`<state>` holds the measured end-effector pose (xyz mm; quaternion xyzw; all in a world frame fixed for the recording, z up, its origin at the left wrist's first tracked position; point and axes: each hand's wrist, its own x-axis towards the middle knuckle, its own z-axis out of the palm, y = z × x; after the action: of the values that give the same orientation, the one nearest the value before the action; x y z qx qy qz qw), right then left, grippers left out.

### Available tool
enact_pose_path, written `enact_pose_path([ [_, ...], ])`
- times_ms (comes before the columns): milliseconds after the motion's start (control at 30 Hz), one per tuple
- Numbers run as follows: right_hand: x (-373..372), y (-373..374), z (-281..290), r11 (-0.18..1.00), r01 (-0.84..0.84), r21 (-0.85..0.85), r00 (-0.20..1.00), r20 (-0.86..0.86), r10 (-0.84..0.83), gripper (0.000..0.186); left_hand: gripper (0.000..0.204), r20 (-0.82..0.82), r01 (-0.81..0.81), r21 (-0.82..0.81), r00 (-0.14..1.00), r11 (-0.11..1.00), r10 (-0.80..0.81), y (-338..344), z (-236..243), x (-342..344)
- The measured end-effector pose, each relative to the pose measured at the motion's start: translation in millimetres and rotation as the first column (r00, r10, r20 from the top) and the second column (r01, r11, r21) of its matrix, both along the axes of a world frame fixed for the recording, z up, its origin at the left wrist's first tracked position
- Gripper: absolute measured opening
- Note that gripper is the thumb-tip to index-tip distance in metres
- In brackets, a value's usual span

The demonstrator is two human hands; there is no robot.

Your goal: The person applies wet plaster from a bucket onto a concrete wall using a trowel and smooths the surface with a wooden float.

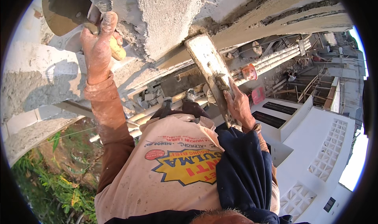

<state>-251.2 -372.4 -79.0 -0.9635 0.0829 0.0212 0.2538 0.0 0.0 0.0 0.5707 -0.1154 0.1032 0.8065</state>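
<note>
My left hand [96, 55] is raised at the upper left, its fingers wrapped round the yellow handle [117, 50] of a trowel. A broad brownish plate [65, 11] beyond the fist looks like the trowel's blade. Right beside the hand stands a rough, mortar-covered column edge [163, 19]. My right hand [239, 108] grips a long, narrow plastering float [204, 55], smeared with pale mortar. The float slants from my right side up to the ledge, its far end at or touching the mortared underside. My right fingers are partly hidden behind its edge.
Under my feet run bamboo poles [275, 58] high above the ground. A red bucket [249, 72] and a pink container [258, 95] show beyond the float. At right is a white building [315, 145]; green plants [59, 192] grow below left. Dark cloth [244, 165] hangs over my shoulder.
</note>
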Motion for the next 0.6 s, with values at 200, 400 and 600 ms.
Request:
enact_pose_path([
  [200, 53, 26, 9, 0.991, 0.079, -0.105, 0.996, -0.042, -0.084, 0.056, 0.045, -0.05, 0.062, 0.115, 0.997, 0.991, -0.057, 14, 5, -9],
  [400, 125, 34, -34, 0.986, 0.09, -0.14, 0.994, 0.073, -0.08, 0.059, 0.046, 0.008, 0.067, 0.12, 0.998, 0.99, -0.069, 15, 12, -7],
  [600, 166, 70, 7, 0.952, 0.135, -0.274, 0.991, 0.053, -0.125, 0.058, 0.051, -0.018, 0.029, 0.085, 0.999, 0.996, -0.028, 20, 0, 5],
])
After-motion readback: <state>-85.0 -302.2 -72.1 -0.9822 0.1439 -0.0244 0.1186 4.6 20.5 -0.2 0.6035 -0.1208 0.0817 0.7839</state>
